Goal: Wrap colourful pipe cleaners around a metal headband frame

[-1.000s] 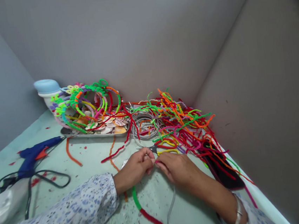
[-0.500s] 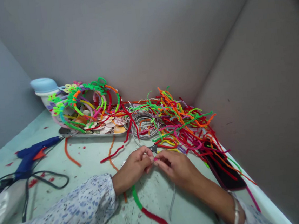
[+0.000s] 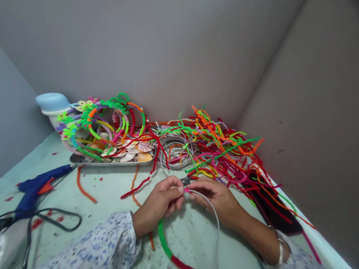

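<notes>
Near the middle of the table my left hand (image 3: 166, 199) is closed, thumb and forefinger pinching a wire wrapped in coloured pipe cleaner. Below that hand, the wire's wrapped part, green and then red (image 3: 165, 239), curves down toward the front. A small bit of pink pipe cleaner (image 3: 186, 190) shows between the two hands. My right hand (image 3: 215, 196) has its fingertips closed at this pink bit; the exact grip is partly hidden. From there the bare grey wire (image 3: 217, 228) bows out in front of the right hand and hangs downward.
A metal tray (image 3: 119, 163) of shells stands at the back, with pipe-cleaner hoops (image 3: 101, 116) and a blue-lidded container (image 3: 52, 102). A blue glue gun (image 3: 32, 191) lies left. Wire coils (image 3: 176, 151), scissors (image 3: 202, 174), loose pipe cleaners (image 3: 224, 143) and a dark phone-like slab (image 3: 277, 211) lie right.
The bare wire end has swung up and bowed out in front of my right hand. The green and red wrapped end has shifted slightly lower. My hands stay close together.
</notes>
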The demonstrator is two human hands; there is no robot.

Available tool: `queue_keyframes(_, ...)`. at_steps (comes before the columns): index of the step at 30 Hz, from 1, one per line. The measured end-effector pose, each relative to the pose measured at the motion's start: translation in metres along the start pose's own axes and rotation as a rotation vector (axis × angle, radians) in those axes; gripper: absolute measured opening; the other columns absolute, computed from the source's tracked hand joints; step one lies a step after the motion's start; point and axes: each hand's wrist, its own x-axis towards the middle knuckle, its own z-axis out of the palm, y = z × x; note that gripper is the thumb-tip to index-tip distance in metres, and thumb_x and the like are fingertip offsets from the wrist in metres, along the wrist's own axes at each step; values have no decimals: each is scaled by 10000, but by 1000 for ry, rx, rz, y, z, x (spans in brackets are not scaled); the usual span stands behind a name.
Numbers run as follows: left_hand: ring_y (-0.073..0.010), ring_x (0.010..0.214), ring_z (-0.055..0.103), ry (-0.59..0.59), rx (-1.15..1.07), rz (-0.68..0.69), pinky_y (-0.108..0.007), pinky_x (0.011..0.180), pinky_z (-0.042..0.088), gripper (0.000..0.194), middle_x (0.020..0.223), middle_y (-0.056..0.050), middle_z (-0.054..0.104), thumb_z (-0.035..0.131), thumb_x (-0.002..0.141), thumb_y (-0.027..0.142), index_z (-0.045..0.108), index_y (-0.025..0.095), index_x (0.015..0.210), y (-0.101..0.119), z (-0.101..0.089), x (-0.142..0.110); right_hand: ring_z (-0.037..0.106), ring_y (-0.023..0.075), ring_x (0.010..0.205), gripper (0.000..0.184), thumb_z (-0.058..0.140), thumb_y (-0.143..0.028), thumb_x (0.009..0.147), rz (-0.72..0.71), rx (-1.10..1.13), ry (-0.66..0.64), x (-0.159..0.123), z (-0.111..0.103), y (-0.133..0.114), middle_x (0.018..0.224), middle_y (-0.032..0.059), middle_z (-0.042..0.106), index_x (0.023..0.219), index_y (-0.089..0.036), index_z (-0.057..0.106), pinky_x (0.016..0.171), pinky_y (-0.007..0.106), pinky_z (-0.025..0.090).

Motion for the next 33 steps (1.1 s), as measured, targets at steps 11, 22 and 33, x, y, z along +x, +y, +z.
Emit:
queue_keyframes(11, -19, 279, 285, -115, -44, -48, -136, 283, 149, 116, 510, 61, 546, 510, 847, 274, 442, 190, 805, 1, 0, -2, 639, 160, 814, 166, 604, -163, 854, -437, -353, 24, -2, -6, -6, 885, 66, 683, 1007, -197, 662, 717, 275, 525)
queue_keyframes(22, -16, 287, 282, -156, -48, -95, -148, 288, 143, 150, 506, 65, 530, 549, 828, 306, 466, 184, 799, 6, 2, -5, 651, 197, 882, 223, 504, -162, 897, -594, -604, 7, -9, -15, -4, 960, 84, 704, 1049, -226, 654, 778, 336, 532)
queue_keyframes(33, -40, 350, 292, -20, 56, 102, -149, 343, 191, 188, 512, 82, 487, 529, 851, 349, 430, 196, 804, 1, 4, -5, 500, 105, 483, 400, 436, -479, 910, 302, 148, -67, 0, -4, -4, 582, 8, 602, 791, -159, 644, 451, 214, 370)
